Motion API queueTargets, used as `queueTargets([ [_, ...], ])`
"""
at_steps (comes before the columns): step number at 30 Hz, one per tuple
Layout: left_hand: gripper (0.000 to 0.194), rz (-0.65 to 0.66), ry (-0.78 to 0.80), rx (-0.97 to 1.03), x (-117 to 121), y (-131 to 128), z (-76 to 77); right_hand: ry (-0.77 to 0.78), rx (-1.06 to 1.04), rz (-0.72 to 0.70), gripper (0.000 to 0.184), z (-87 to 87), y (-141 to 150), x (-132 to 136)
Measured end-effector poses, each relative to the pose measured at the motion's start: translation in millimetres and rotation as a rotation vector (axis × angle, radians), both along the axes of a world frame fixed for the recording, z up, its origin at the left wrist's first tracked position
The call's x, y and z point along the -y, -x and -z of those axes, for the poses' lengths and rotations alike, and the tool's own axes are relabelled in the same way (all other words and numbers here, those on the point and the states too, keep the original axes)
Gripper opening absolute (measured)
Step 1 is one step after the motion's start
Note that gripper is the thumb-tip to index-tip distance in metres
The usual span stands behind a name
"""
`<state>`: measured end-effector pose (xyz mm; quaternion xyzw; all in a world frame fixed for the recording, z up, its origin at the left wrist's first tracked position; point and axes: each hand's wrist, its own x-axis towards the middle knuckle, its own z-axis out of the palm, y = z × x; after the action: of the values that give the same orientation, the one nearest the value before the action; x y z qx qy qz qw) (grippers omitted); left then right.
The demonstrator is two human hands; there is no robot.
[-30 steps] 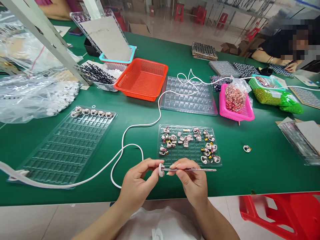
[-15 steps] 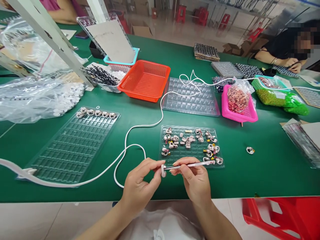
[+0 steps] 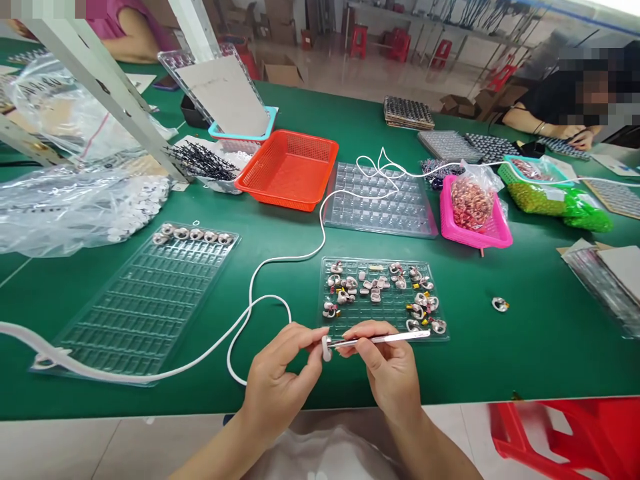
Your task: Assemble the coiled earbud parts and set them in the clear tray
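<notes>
Between thumb and fingers, my left hand (image 3: 285, 370) grips a small whitish curved part (image 3: 327, 349), perhaps an earphone shell. Metal tweezers (image 3: 395, 337) are pinched in my right hand (image 3: 393, 367), and their tips meet the part; whether they hold anything inside it is too small to tell. Just beyond my hands lies a clear plastic tray (image 3: 360, 320) with several similar ring-like parts, yellow and red bits on some, and loose pale caps in its middle. One more such part (image 3: 500, 305) lies alone on the green table at the right.
At the left, a long clear tray (image 3: 145, 300) has several finished-looking parts along its far row. A white cable (image 3: 280, 258) winds across the table (image 3: 280, 230). Behind stand an orange basket (image 3: 295, 173) and a pink basket (image 3: 475, 233). A co-worker (image 3: 550, 100) sits at the far right.
The view has tilted slightly, so the table sits a little lower. Both hands keep their grip on the part and the tweezers, which lie slightly flatter now.
</notes>
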<state>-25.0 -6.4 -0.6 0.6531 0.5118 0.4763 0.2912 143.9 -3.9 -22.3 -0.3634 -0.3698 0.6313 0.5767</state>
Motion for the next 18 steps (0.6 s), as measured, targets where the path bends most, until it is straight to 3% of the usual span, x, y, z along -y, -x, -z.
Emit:
queueTargets([
  [6, 0.02, -0.013, 0.083, 0.046, 1.5, -1.3, 0.9, 0.072, -0.05, -0.02, 0.004, 5.1, -0.6, 0.6],
  [13, 0.015, -0.021, 0.549, 0.341, 0.6, 1.0, 1.3, 0.092, -0.151, -0.015, 0.005, 2.0, 1.3, -5.3],
  [18, 0.019, 0.014, 0.648, 0.435, -2.9, 1.2, -0.9, 0.099, -0.163, -0.01, 0.007, 3.0, 2.1, -6.7],
])
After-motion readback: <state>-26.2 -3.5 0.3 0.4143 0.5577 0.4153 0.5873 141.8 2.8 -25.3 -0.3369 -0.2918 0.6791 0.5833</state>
